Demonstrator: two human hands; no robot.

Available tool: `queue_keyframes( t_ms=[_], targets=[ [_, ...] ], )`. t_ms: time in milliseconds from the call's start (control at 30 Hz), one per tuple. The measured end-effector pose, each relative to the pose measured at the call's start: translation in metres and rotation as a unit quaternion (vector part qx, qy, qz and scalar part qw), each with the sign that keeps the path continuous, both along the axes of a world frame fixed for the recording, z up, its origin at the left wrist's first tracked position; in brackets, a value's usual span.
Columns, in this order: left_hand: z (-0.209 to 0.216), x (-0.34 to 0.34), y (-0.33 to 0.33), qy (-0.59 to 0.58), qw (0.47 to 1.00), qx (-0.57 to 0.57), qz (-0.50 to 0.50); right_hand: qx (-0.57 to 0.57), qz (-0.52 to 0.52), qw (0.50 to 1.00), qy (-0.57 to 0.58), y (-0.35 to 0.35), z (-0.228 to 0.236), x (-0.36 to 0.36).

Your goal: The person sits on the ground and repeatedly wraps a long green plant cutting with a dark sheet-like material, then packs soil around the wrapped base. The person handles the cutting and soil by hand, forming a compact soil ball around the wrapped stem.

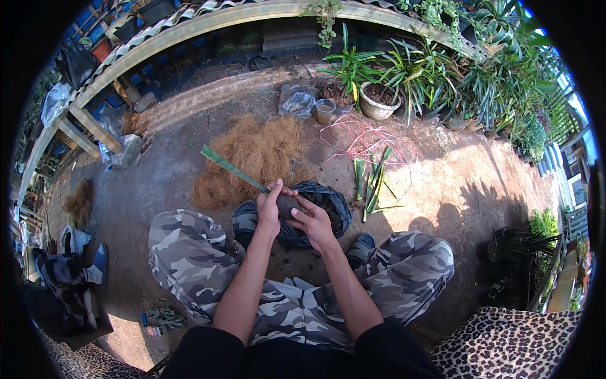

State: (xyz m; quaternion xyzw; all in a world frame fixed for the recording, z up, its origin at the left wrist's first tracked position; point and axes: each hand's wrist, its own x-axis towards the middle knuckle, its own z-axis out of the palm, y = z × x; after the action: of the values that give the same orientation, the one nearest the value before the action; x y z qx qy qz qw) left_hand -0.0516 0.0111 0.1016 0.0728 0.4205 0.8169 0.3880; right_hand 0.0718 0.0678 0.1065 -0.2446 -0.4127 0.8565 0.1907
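Between both hands is a dark, rounded ball of soil (287, 206), from which a long green leaf cutting (232, 167) points up to the left. My left hand (269, 211) is wrapped round the ball's left side, near the base of the leaf. On the other side my right hand (314, 223) cups the ball with bent fingers. Just beneath lies a black plastic bag (346, 211) with dark soil in it. A heap of brown coconut fibre (255, 158) spreads beyond my left hand. Several cut green leaves (375, 183) lie to the right of the bag.
A tangle of pink twine (361, 139) lies beyond the cut leaves. Farther back stand a plastic cup of brownish liquid (325, 111), a clear plastic bag (298, 102) and a white plant pot (377, 104). A smaller fibre clump (79, 201) sits far left.
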Motion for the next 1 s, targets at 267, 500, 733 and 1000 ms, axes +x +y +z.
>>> queue_keyframes(
  t_ms=[267,500,733,1000],
  targets=[
    [-0.001,0.013,0.004,-0.101,0.99,0.056,-0.081,-0.059,-0.218,0.974,0.002,-0.001,-0.008,-0.014],
    [-0.003,0.041,0.004,-0.033,0.992,-0.004,-0.121,-0.079,-0.272,0.955,0.09,0.005,-0.025,-0.011],
    [0.004,0.045,0.013,0.019,0.989,-0.069,-0.128,0.072,-0.276,0.956,0.071,0.019,-0.025,0.002],
    [-0.003,0.028,0.007,-0.14,0.989,0.018,-0.035,-0.103,-0.268,0.957,0.035,-0.004,-0.011,-0.006]
  ],
)
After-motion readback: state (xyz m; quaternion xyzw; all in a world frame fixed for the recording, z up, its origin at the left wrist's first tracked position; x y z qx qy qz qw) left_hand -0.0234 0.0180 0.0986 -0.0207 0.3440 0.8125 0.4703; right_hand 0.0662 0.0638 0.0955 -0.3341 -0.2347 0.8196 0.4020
